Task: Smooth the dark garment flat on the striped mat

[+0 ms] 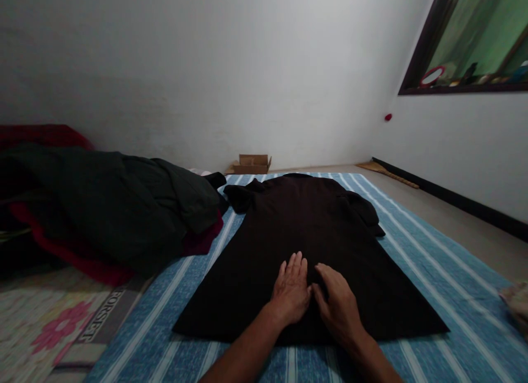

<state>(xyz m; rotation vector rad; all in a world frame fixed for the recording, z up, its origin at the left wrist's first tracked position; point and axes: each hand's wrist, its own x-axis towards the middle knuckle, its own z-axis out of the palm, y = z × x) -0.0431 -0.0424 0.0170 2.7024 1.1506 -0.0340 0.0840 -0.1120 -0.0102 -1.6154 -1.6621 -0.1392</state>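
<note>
A dark garment (305, 218), near-black with a brownish cast, lies spread out in the middle of a blue striped cloth (429, 284). Its short sleeves are at the far end, and the body widens toward a broad, gently curved hem on the near side. The fabric looks matt and mostly smooth, with bunching around the sleeves. The left hand (292, 289) rests on it palm down, fingers extended; the right hand (338, 300) is just beside it, slightly cupped, with its thumb apart from its fingers. A narrow gap shows between the two hands, and neither is clamped on the fabric.

The cloth beneath has a mottled blue weave crossed by pale stripes. To the left slumps a soft, creased clothes pile (124, 207), dark green on top with red and maroon folds below. In front of it lies a cream floral cover (25, 317) with a pink flower and a grey lettered band. Beyond the far edge sits an open cardboard box (252, 164) by a plain, faintly smudged pale wall (247, 69). On the right, a long straw-coloured object (388, 174) lies on the grey floor (449, 223) near a black skirting strip (454, 200). Above, a dark-framed window (424, 36) shows greenish panes and a red-rimmed oval mirror (432, 76).
</note>
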